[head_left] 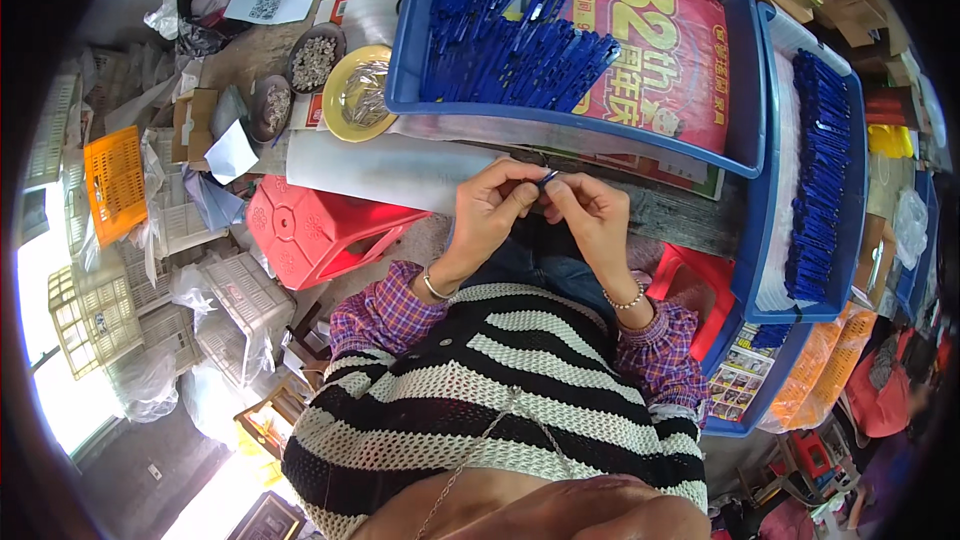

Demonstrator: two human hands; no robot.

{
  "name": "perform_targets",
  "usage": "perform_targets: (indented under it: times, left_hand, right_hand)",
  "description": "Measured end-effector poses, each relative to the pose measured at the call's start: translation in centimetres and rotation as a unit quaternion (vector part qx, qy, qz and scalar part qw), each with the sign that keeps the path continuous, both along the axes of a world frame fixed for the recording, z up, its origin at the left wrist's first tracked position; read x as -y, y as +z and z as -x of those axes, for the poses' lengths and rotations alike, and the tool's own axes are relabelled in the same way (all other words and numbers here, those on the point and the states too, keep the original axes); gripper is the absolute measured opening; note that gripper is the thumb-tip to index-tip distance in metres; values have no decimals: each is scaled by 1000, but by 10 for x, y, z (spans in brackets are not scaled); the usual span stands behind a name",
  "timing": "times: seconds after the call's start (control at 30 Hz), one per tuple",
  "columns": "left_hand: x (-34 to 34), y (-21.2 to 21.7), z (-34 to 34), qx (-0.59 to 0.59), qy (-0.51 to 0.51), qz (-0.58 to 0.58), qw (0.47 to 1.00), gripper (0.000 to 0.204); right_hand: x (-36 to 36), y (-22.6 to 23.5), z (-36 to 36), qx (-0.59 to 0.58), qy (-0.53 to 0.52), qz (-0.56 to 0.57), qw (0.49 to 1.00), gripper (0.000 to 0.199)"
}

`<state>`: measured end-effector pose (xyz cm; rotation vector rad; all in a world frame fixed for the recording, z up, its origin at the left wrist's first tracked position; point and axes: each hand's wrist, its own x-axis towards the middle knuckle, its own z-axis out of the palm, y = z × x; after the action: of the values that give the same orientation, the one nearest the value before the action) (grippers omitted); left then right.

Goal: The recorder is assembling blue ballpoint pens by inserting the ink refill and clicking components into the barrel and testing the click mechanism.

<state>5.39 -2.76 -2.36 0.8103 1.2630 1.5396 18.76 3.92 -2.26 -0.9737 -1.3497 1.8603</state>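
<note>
Close in front of my body, at the table's near edge, both hands meet fingertip to fingertip. My left hand [492, 208] and my right hand [592, 220] are closed in a pinch on a small slim dark blue piece [547, 178]. Fingers cover most of it, so its exact kind does not show. Beyond the hands, a large blue tray [575, 127] holds a heap of long slim blue plastic pieces [500, 40] on a red and yellow printed sheet. A yellow bowl [336, 120] with thin silvery metal parts stands left of the tray.
Two dark bowls [316, 58] of small pale parts stand beside the yellow bowl. At right, a second blue tray [762, 240] carries a row of blue pieces. A red stool [290, 225] is at left, near stacked white crates [245, 300] and an orange basket [115, 180].
</note>
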Motion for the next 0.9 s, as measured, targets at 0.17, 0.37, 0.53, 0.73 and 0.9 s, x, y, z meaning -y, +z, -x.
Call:
perform_targets:
  times: [0.17, 0.37, 0.53, 0.73, 0.9]
  left_hand:
    - [1, 0, 0, -7, 3, 2, 1000, 17]
    - [2, -1, 0, -8, 7, 3, 1000, 16]
    - [1, 1, -2, -15, -1, 11, 1000, 15]
    - [-1, 0, -4, -1, -1, 1, 1000, 15]
    - [-3, 1, -6, -15, 5, 56, 998, 15]
  right_hand:
    - [1, 0, 1, -3, -6, 5, 1000, 12]
    - [2, 0, 3, -3, -14, 0, 1000, 12]
    - [0, 0, 1, -17, -26, 3, 999, 13]
    - [-1, 4, 0, -24, -24, -3, 999, 13]
    - [-1, -1, -2, -14, -37, -21, 999, 13]
